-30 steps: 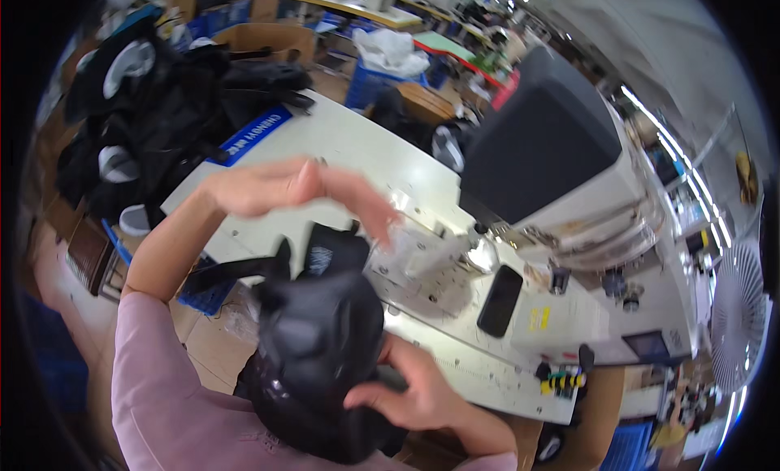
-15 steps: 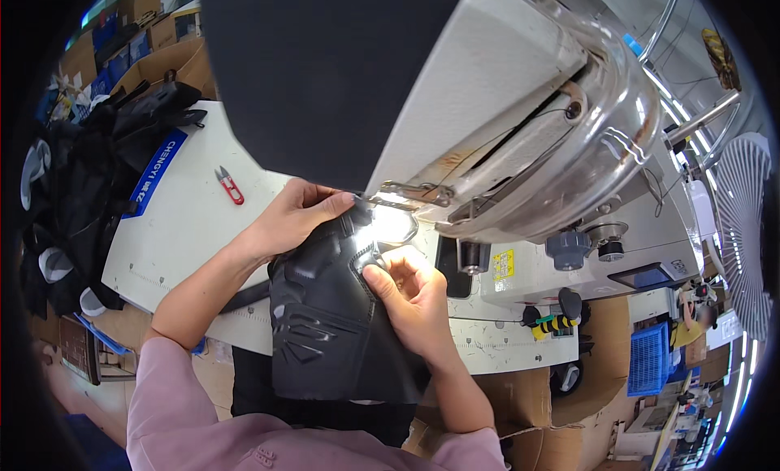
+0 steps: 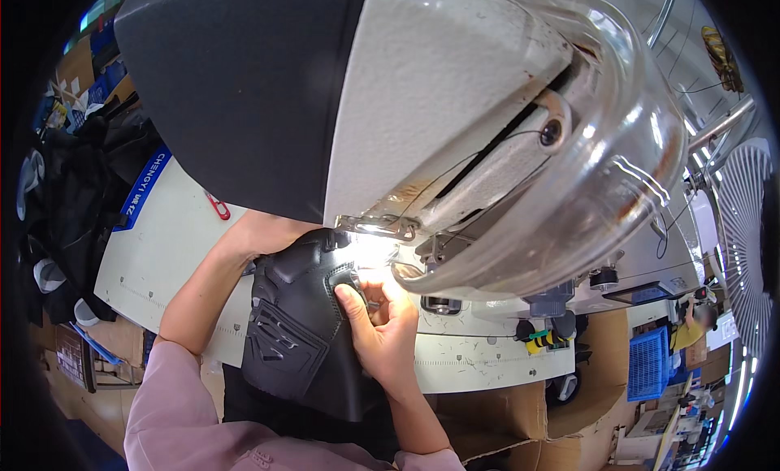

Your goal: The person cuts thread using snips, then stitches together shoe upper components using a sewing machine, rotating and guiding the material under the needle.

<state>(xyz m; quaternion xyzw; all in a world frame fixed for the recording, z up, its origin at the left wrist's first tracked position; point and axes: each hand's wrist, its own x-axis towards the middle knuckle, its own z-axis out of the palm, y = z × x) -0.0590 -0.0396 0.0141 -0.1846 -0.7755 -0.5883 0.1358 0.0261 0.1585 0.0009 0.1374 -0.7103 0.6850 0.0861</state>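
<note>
A black leather-like piece (image 3: 313,325) with moulded panels and stitched seams hangs over the front edge of the sewing table. Its top end lies under the lit needle area of the sewing machine (image 3: 439,122). My right hand (image 3: 382,321) pinches the piece at its right edge, thumb on top and fingers curled beneath. At the far left of the piece is my left hand (image 3: 272,230), with its fingers hidden behind the machine head. Whether they grip the piece cannot be made out.
Red-handled thread snips (image 3: 218,206) lie on the white tabletop (image 3: 162,252), partly behind the machine. Black goods (image 3: 89,195) are piled at the left. Cardboard boxes (image 3: 504,406) stand below the table at right, near a blue crate (image 3: 648,361).
My view has moved closer to the machine, whose head now covers the fingers of my left hand and part of the snips. My right hand keeps its pinch on the black piece.
</note>
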